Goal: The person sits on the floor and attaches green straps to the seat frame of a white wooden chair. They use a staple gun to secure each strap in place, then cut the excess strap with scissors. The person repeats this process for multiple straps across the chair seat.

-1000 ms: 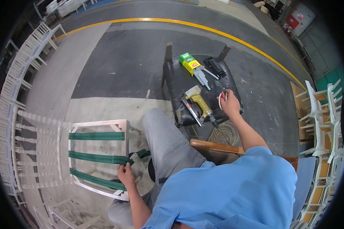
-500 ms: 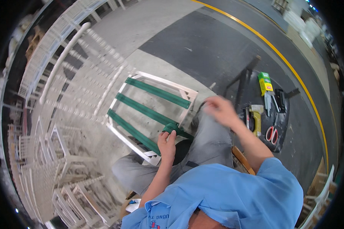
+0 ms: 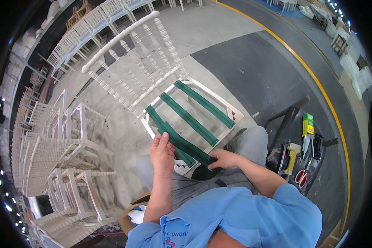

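A white chair [image 3: 166, 86] with turned spindles stands before me, several green webbing straps [image 3: 189, 118] running across its seat frame [image 3: 236, 111]. A loose green webbing strap [image 3: 187, 145] stretches between my hands, over the seat's near left part, partly covering the strap below it. My left hand [image 3: 162, 153] pinches its far end between thumb and fingers. Closed on the strap's near end is my right hand [image 3: 226, 159], by the front of the seat. A dark round shape [image 3: 204, 173] lies under the strap near my lap; I cannot make out what it is.
On a black stool [image 3: 277, 159] at right lie a yellow-handled tool [image 3: 292, 158], red-handled scissors [image 3: 301, 178], a green and yellow box [image 3: 308, 125] and a black tool [image 3: 318, 146]. White chairs [image 3: 84, 142] crowd the left. An open cardboard box [image 3: 128, 221] stands by my left elbow.
My right hand has come down from beyond my knee and now grips the strap. The strap, bunched in my left hand before, is drawn out between both hands. The view has shifted.
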Demonstrator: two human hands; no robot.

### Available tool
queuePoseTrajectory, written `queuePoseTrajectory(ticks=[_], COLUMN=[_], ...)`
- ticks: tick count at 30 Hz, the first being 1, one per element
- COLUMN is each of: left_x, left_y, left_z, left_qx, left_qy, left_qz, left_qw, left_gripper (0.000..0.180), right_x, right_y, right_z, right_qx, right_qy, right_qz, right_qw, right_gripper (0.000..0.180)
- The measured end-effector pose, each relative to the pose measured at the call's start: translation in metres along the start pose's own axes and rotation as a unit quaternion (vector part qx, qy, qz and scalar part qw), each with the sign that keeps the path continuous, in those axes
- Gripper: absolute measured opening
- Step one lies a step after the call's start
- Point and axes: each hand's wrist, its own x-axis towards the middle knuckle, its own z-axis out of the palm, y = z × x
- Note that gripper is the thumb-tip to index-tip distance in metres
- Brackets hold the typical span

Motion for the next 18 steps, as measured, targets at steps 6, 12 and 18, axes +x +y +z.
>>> queuePoseTrajectory(ticks=[6,12,18], left_x=[-0.015,-0.043,-0.050], left_y=[-0.039,-0.061,-0.053], left_z=[0.006,0.003,-0.002], left_qx=[0.047,0.031,0.003], left_qy=[0.017,-0.003,0.006], left_qz=[-0.036,-0.060,-0.071], left_qw=[0.998,0.998,0.997], left_gripper=[0.007,0.008,0.003], right_x=[-0.005,0.024,0.028], right_y=[-0.009,-0.091,-0.097], right_z=[-0.012,-0.017,-0.007], right_qx=[-0.003,0.100,0.049], right_qy=[0.225,0.240,0.271], right_qz=[-0.126,-0.109,-0.202], right_qw=[0.966,0.959,0.940], right_gripper=[0.042,0.036,0.020])
